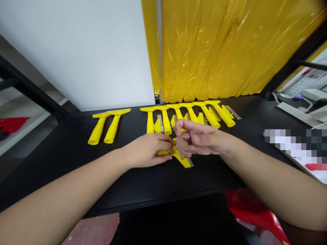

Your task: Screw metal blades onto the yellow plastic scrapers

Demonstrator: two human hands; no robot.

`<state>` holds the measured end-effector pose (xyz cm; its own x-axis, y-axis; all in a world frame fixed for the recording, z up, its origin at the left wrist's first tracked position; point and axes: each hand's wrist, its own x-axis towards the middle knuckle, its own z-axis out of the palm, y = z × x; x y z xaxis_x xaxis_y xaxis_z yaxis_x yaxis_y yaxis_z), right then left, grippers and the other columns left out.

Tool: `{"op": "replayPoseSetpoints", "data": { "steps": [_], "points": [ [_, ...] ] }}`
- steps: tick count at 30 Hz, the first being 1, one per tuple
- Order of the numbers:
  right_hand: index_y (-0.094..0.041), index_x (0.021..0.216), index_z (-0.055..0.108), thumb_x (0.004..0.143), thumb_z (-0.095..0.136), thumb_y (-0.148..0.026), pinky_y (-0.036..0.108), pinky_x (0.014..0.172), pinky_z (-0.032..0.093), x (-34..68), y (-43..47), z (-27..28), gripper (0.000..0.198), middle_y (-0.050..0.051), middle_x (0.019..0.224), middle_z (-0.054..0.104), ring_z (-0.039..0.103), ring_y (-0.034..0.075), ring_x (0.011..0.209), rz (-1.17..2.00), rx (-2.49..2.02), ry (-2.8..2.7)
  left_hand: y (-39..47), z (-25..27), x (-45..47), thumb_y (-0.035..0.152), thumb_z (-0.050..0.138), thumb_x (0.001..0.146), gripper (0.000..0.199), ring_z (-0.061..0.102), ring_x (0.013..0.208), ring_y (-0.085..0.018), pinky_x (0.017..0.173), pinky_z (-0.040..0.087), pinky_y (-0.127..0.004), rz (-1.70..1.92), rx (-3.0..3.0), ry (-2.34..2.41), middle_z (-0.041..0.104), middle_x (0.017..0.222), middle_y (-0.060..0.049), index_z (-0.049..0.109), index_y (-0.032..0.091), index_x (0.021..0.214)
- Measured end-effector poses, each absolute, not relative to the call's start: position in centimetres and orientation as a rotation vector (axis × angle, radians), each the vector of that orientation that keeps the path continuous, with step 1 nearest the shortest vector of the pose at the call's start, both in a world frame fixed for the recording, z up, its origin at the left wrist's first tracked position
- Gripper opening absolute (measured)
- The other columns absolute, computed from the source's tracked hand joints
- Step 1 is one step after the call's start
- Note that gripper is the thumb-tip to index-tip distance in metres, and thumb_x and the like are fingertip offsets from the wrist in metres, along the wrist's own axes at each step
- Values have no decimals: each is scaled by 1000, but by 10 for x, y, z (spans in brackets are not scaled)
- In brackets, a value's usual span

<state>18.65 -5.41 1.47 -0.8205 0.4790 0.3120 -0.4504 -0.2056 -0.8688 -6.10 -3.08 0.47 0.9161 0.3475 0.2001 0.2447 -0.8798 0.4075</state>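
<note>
My left hand (150, 149) is wrapped round the handle of a yellow scraper (183, 161), which lies low over the black table with its metal blade edge pointing right. Close above the scraper's head is my right hand (201, 137), its fingers curled and thumb folded in; whether they pinch something small cannot be made out. Beyond the hands, several yellow scraper handles (167, 119) lie in a row. Between them sit yellow blade covers with metal blades (160, 123). Two more yellow scraper handles (112, 126) rest side by side at the left.
The black table (122, 183) backs onto a white panel (102, 51) and hanging yellow plastic sheeting (212, 51). A white power strip (293, 114) with cables and a partly blurred printed item (301, 153) are at the right. Something red (255, 211) is below the front edge.
</note>
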Motion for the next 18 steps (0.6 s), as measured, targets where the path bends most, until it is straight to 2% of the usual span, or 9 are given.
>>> {"op": "replayPoseSetpoints", "data": {
  "steps": [2,4,8,10,13,15,18],
  "points": [
    [-22,104,53,104,70,-27,24,69,45,184,-54,13,18,-7,76,53,47,9,64,2031,-27,-1446,-30,3,-61,24,69,100,20,75,109,-22,96,61,-33,376,2682,433,77,120,-7,80,26,116],
    [-22,97,50,105,69,-26,26,75,50,184,-52,12,21,-5,82,58,54,9,70,2011,-57,-1421,-29,3,-62,24,69,100,19,75,109,-22,97,60,-33,377,2666,432,77,119,-7,79,25,116],
    [-20,99,59,101,75,-31,37,89,61,189,-44,6,19,3,106,64,66,14,93,1976,-115,-1404,-30,4,-61,24,70,100,17,75,111,-22,96,60,-32,387,2667,455,78,118,-7,78,22,114],
    [-19,103,65,100,77,-31,39,91,62,192,-40,3,17,3,111,64,67,14,95,1979,-93,-1418,-31,4,-61,25,70,100,17,75,111,-22,96,60,-32,380,2666,458,78,118,-8,78,22,115],
    [-17,104,71,101,75,-36,42,90,63,193,-38,2,20,3,103,65,65,13,87,2042,-51,-1453,-31,4,-60,26,69,101,20,75,110,-22,94,60,-31,374,2655,447,78,118,-8,79,22,117],
    [-15,99,71,105,68,-42,40,87,62,190,-40,3,28,1,87,63,61,12,76,2081,-50,-1458,-30,4,-60,25,68,101,20,75,110,-22,95,60,-31,349,2658,456,77,118,-8,80,22,117],
    [-18,101,67,110,57,-51,32,76,56,183,-45,7,35,-7,65,48,43,9,56,2076,-76,-1394,-30,4,-61,24,67,101,20,74,110,-22,96,60,-32,314,2654,488,77,121,-7,80,23,115]
  ]
}}
